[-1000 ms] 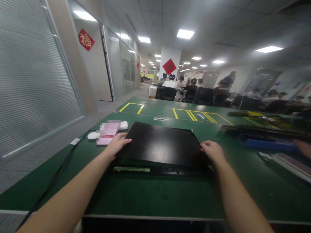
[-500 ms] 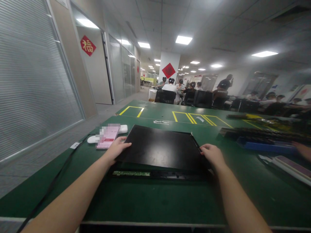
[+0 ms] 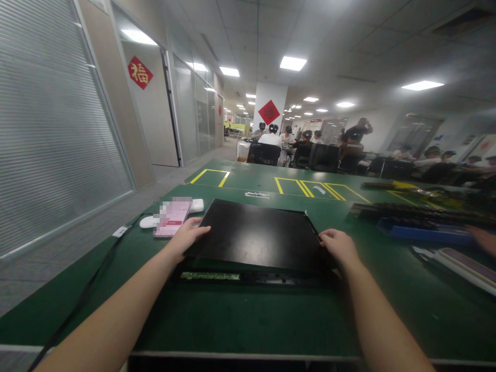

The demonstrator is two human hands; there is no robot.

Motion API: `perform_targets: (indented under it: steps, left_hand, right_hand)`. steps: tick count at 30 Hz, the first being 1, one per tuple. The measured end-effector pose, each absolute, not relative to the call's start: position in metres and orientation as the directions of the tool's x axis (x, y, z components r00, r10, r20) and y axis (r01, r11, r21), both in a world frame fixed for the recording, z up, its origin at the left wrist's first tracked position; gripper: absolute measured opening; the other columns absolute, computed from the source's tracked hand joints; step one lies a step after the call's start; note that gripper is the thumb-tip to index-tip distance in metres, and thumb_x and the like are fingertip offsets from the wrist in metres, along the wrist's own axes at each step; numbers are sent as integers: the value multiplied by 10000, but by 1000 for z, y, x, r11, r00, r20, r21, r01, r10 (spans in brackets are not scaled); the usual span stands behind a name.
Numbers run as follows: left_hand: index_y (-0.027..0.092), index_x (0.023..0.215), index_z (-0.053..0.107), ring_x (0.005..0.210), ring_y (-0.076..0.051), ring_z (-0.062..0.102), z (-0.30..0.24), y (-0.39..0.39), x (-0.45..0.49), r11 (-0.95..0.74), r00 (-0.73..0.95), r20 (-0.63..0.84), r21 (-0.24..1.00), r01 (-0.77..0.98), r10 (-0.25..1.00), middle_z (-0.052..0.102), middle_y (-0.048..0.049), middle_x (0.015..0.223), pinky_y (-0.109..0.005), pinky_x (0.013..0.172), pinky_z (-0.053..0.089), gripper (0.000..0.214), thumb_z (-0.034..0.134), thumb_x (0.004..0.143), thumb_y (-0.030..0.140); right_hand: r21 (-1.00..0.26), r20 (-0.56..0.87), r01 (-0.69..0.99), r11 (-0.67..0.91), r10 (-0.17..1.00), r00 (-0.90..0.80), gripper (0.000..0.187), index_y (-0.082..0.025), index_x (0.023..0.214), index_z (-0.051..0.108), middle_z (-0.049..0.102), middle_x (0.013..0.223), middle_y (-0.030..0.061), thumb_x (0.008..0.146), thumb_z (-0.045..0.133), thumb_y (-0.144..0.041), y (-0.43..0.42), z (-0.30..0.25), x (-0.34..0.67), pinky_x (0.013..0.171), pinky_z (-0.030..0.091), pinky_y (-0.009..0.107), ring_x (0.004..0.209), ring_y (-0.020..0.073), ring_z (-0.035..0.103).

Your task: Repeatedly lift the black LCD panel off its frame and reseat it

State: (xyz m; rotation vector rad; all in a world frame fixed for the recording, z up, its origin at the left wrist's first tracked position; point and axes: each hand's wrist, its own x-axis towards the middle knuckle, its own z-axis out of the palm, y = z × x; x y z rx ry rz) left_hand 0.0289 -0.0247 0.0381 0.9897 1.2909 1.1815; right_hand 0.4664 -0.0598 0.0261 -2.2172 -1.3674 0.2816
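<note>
A flat black panel (image 3: 258,235) lies on the green table (image 3: 248,320) in front of me, with a narrow green circuit strip (image 3: 211,276) along its near edge. My left hand (image 3: 186,236) grips the panel's left edge, thumb on top and fingers curled under. My right hand (image 3: 340,247) grips the right edge the same way.
A pink phone (image 3: 170,218) and a white object (image 3: 196,205) lie left of the panel, with a black cable (image 3: 85,294) running to the table's edge. Blue trays of dark parts (image 3: 422,219) sit at the right beside another person's hand (image 3: 482,238). Seated people fill the background.
My view tilted down slightly since the earliest frame; both hands stay on the panel's edges and the panel has barely shifted.
</note>
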Motion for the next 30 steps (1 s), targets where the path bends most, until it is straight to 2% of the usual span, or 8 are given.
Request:
perform_targets:
  steps: [9, 23, 30]
  left_hand:
    - [195, 1055, 580, 642, -205, 727, 44, -28, 32, 183, -90, -190, 980, -79, 978, 737, -40, 773, -290, 568, 604, 323, 730, 771, 165]
    - [205, 1008, 585, 675, -238, 726, 48, -30, 35, 193, -130, -201, 979, -69, 971, 710, -23, 742, -322, 582, 595, 424, 812, 650, 194]
    - [200, 987, 615, 630, -209, 706, 48, -28, 32, 179, -133, -191, 979, -99, 973, 717, -24, 729, -282, 536, 566, 334, 759, 685, 203]
  right_hand:
    - [-518, 78, 773, -366, 880, 469, 283, -232, 922, 759, 744, 805, 39, 794, 526, -328, -61, 27, 467, 625, 415, 288, 766, 210, 656]
    - [-547, 75, 753, -366, 875, 479, 257, -221, 902, 754, 750, 783, 47, 788, 550, -328, -58, 25, 470, 612, 421, 284, 778, 220, 675]
    - [-544, 66, 752, -373, 874, 481, 259, -218, 907, 751, 752, 789, 42, 798, 540, -322, -59, 27, 470, 620, 417, 283, 809, 226, 679]
